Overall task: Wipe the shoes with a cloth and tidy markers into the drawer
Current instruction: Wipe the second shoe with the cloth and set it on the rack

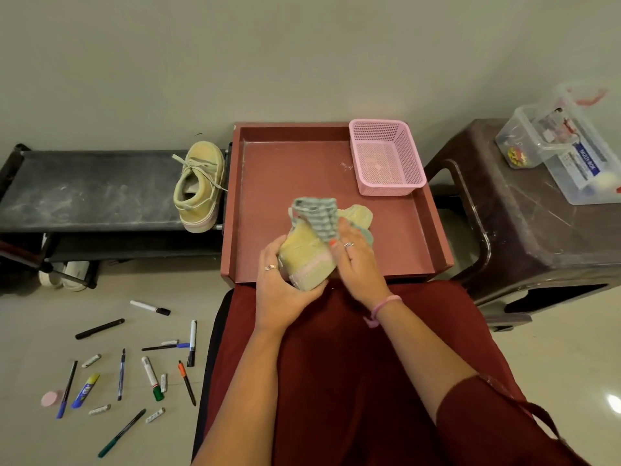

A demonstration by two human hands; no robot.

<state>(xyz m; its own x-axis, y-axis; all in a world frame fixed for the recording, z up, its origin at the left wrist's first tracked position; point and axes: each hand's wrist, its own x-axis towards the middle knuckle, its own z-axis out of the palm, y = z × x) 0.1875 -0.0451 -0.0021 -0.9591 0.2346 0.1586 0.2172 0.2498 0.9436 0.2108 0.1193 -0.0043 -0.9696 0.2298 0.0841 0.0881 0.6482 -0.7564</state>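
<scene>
Over the front of the open red drawer (336, 156), my left hand (282, 290) grips the heel end of a yellow-green shoe (307, 260). My right hand (359, 260) presses a grey striped cloth (317, 213) against the shoe's top, fingers curled on the cloth. The toe of the shoe pokes out beyond the cloth. A second matching shoe (200, 186) lies on its side on the black shoe rack (90, 193) to the left. Several markers and pens (134, 368) lie scattered on the floor at lower left.
A pink plastic basket (386, 158) sits in the drawer's back right corner. A brown plastic stool (524, 210) at right carries clear plastic boxes (568, 149). White shoes (67, 275) stand under the rack. My lap in dark red fabric (336, 381) fills the foreground.
</scene>
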